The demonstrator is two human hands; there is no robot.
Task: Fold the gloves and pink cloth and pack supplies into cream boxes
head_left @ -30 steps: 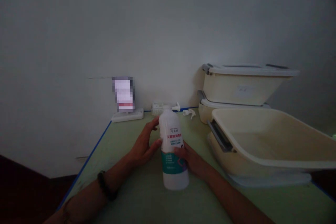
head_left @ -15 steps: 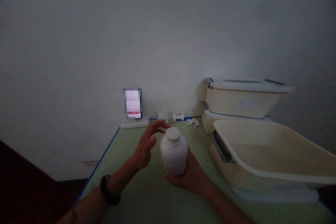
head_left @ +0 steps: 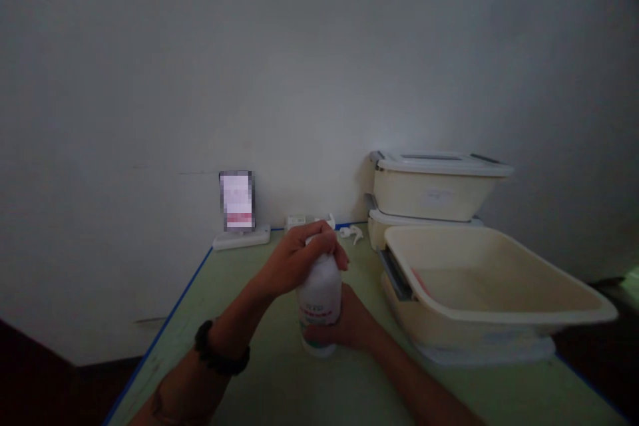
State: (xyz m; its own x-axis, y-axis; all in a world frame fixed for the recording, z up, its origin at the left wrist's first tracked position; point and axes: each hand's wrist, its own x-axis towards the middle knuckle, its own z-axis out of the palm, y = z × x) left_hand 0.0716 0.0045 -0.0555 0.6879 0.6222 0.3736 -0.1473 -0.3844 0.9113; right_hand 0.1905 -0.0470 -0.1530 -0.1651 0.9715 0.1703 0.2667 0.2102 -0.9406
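A white bottle (head_left: 319, 296) with red and green print stands roughly upright in front of me, between my two hands. My right hand (head_left: 352, 326) is wrapped around its lower body from the right side. My left hand (head_left: 304, 253), above a dark beaded bracelet on the wrist, is closed over the bottle's top, and its fingers hide most of the cap. Just behind the left hand lies a clear pump bottle (head_left: 296, 221) on its side, partly covered by that hand. A loose white spray trigger head (head_left: 352, 233) rests to its right.
A phone (head_left: 237, 201) leans upright on a white stand (head_left: 242, 237) at the table's back left. On the right, an open cream bin (head_left: 479, 317) sits in front of two stacked lidded bins (head_left: 429, 193). A wall rises behind the green table (head_left: 249, 373).
My left hand, earlier apart from the bottle with fingers spread, has closed over its cap. The bottle is lower and more upright, showing its printed label. The view has shifted slightly to the right.
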